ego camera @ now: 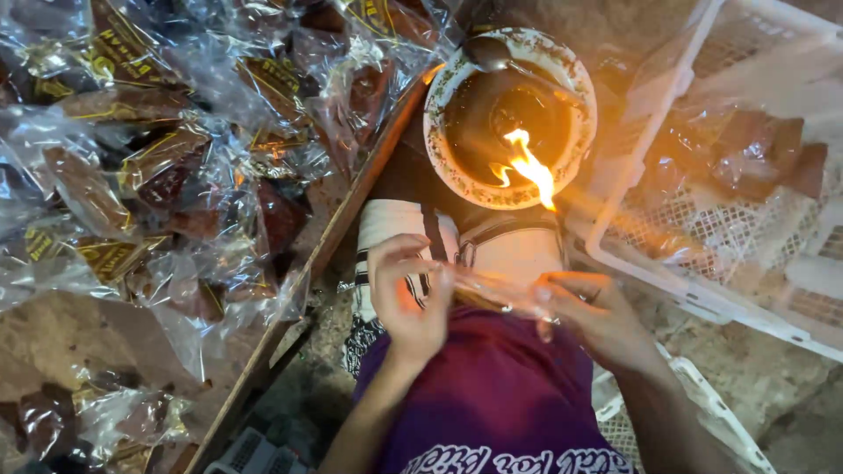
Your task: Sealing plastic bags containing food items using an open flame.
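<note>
Clear plastic, drawn thin between two bare hands, is the centre of the head view: the left hand (408, 294) and the right hand (588, 316) each pinch an end of a small transparent packet (492, 297), fingers pressed together on it. The packet is blurred, and what it holds cannot be made out beyond a dark strip near the left fingers.

Just above the grip, an open flame (531, 167) burns at the near rim of a round, chipped bowl (439, 132) filled with dark liquid; the flame tip hangs close above the stretched packet, apart from it. A spoon (487, 53) rests on the bowl's far edge, its handle hidden in the dark liquid.

Left of the grip, a heap of sealed clear bags (158, 167) with brown pieces inside covers a wooden board (342, 219); the heap runs off the frame at top and left.

Right of the grip stands a white plastic crate (702, 290), cut off by the frame edge, with more wrapped brown pieces seen dimly through its mesh.

Below the hands, the person's purple shirt (492, 404) fills the foreground and hides the lap.
</note>
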